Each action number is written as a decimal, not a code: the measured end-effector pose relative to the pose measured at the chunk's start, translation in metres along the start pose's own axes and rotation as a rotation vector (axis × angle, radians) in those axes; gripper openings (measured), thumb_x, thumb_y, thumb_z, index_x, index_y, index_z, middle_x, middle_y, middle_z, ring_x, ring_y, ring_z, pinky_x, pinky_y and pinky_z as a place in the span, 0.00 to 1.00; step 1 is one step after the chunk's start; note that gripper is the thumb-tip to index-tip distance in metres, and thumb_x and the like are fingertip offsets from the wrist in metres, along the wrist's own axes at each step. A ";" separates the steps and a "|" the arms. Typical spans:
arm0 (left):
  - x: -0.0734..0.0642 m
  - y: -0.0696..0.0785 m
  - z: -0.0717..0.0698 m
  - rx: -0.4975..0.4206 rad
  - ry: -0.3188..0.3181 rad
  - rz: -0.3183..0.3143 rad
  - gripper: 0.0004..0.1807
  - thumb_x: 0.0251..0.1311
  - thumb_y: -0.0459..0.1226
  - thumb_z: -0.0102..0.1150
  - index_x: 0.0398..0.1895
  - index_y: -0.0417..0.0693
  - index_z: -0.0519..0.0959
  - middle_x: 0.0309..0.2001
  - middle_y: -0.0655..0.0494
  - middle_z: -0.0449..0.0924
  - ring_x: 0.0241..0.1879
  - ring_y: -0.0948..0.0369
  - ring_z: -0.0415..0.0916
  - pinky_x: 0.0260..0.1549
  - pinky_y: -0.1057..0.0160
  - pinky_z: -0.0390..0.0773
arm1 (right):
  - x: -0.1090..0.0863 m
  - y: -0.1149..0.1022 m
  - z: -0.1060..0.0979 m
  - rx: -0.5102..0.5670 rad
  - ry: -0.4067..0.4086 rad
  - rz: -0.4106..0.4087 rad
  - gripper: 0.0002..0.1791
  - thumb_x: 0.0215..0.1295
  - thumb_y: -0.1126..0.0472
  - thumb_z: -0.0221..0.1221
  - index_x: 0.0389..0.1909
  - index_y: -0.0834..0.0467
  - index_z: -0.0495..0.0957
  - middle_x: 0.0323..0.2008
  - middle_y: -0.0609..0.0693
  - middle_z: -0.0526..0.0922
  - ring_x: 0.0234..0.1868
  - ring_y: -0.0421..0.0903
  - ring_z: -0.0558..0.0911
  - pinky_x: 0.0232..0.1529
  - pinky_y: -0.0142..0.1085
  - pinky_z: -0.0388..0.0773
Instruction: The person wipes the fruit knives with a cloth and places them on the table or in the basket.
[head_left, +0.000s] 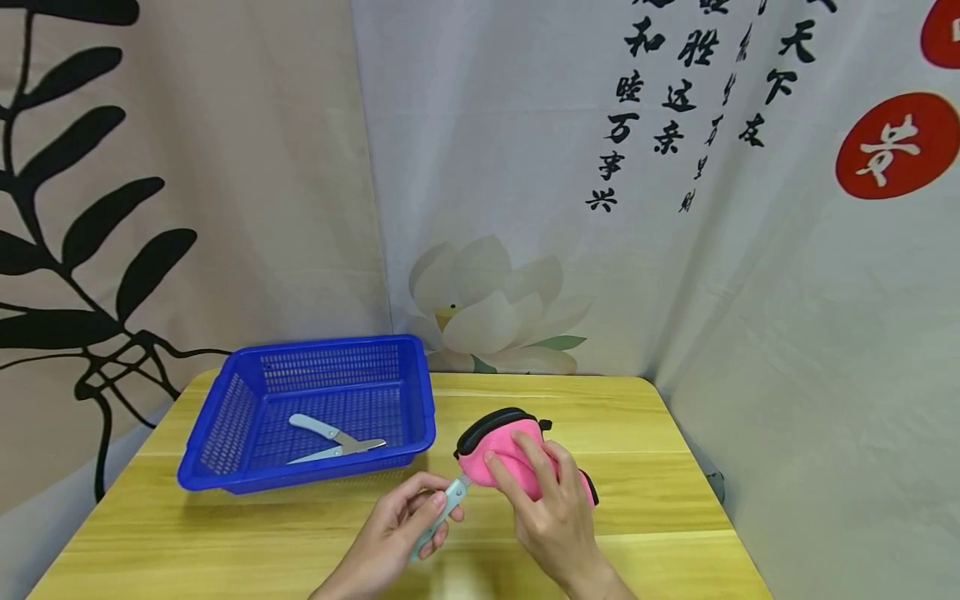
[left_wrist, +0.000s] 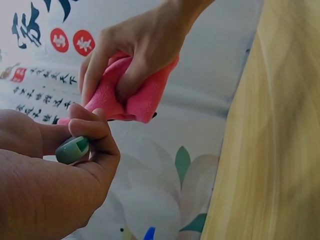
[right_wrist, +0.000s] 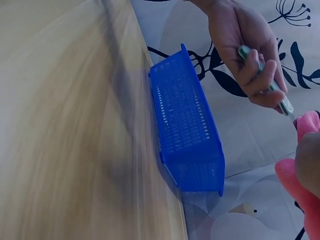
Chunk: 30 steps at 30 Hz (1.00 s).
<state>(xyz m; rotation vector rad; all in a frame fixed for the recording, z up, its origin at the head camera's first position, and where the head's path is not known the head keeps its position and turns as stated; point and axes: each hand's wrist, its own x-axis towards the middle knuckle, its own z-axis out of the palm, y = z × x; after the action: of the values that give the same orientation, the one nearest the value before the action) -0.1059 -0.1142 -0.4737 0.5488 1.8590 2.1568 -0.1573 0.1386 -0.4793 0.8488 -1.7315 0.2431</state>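
Note:
A slim tool with a pale green handle (head_left: 453, 495) is pinched between the thumb and curled fingers of the left hand (head_left: 397, 521). Only a short piece of its metal shows; the rest is hidden at the edge of a pink soft pouch (head_left: 498, 437) with black zipper trim. Fingers and thumb of the right hand (head_left: 558, 517) grip that pouch from above, denting it. In the left wrist view, the handle's butt end (left_wrist: 75, 150) pokes out of the left fist. Seen from the right wrist, the handle (right_wrist: 272, 85) slants toward the pouch (right_wrist: 307, 122).
On the table's left stands a blue plastic mesh basket (head_left: 300, 478). Inside lie crossed pale-handled metal utensils (head_left: 322, 429), perhaps knives. Both hands are above the wooden table (head_left: 660, 533), in front of the basket and to its right. A printed curtain (head_left: 495, 167) hangs behind.

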 end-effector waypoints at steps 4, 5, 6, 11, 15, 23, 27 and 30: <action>-0.001 0.000 -0.002 0.014 -0.004 0.009 0.20 0.92 0.38 0.47 0.68 0.28 0.73 0.49 0.55 0.88 0.32 0.72 0.76 0.31 0.76 0.77 | -0.003 0.006 0.000 -0.011 -0.018 0.036 0.26 0.73 0.72 0.50 0.56 0.50 0.92 0.59 0.65 0.88 0.48 0.64 0.81 0.36 0.46 0.86; -0.001 0.000 -0.002 0.015 -0.006 0.009 0.20 0.92 0.38 0.47 0.68 0.28 0.73 0.49 0.56 0.88 0.32 0.72 0.76 0.31 0.76 0.76 | -0.003 0.007 0.000 -0.014 -0.020 0.041 0.27 0.72 0.72 0.50 0.56 0.50 0.92 0.59 0.65 0.88 0.48 0.64 0.81 0.36 0.46 0.86; -0.001 0.000 -0.002 0.015 -0.008 0.009 0.20 0.92 0.38 0.47 0.68 0.27 0.73 0.49 0.55 0.88 0.32 0.72 0.76 0.31 0.75 0.76 | -0.004 0.009 0.000 -0.016 -0.021 0.045 0.27 0.72 0.72 0.50 0.57 0.50 0.93 0.59 0.65 0.88 0.48 0.64 0.81 0.36 0.46 0.85; -0.002 0.001 -0.004 0.006 -0.017 -0.014 0.21 0.92 0.39 0.47 0.69 0.27 0.73 0.50 0.53 0.88 0.33 0.72 0.76 0.31 0.75 0.76 | -0.005 0.016 0.000 -0.039 -0.031 0.063 0.23 0.79 0.69 0.51 0.58 0.51 0.92 0.60 0.66 0.88 0.47 0.65 0.80 0.38 0.48 0.85; -0.003 0.002 -0.005 -0.003 -0.007 -0.056 0.22 0.92 0.41 0.48 0.70 0.29 0.72 0.52 0.52 0.88 0.34 0.71 0.76 0.33 0.75 0.77 | -0.006 0.021 -0.001 -0.056 -0.042 0.099 0.18 0.88 0.60 0.53 0.58 0.52 0.92 0.61 0.67 0.87 0.48 0.66 0.80 0.41 0.51 0.85; -0.005 0.001 -0.006 0.035 0.043 -0.081 0.22 0.92 0.42 0.49 0.71 0.30 0.73 0.53 0.54 0.88 0.36 0.70 0.78 0.34 0.75 0.79 | -0.002 0.018 -0.006 0.007 0.027 0.158 0.18 0.88 0.59 0.53 0.54 0.55 0.93 0.58 0.68 0.88 0.45 0.64 0.80 0.40 0.48 0.81; -0.004 0.001 -0.004 0.036 0.069 -0.090 0.22 0.91 0.42 0.50 0.71 0.31 0.73 0.53 0.53 0.86 0.36 0.70 0.79 0.34 0.74 0.79 | 0.004 0.007 -0.007 0.073 0.055 0.092 0.17 0.87 0.60 0.55 0.53 0.55 0.93 0.56 0.68 0.88 0.46 0.63 0.81 0.43 0.46 0.82; -0.003 0.001 -0.003 0.036 0.068 -0.079 0.22 0.91 0.42 0.50 0.70 0.31 0.73 0.53 0.53 0.86 0.36 0.70 0.78 0.34 0.74 0.79 | 0.009 -0.002 -0.008 0.104 0.075 0.027 0.16 0.86 0.61 0.56 0.52 0.55 0.94 0.54 0.68 0.89 0.45 0.62 0.81 0.41 0.43 0.82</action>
<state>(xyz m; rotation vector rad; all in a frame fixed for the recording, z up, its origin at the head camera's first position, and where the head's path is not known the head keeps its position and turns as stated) -0.1042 -0.1184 -0.4733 0.4068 1.9248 2.1196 -0.1510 0.1383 -0.4686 0.8814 -1.6720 0.3810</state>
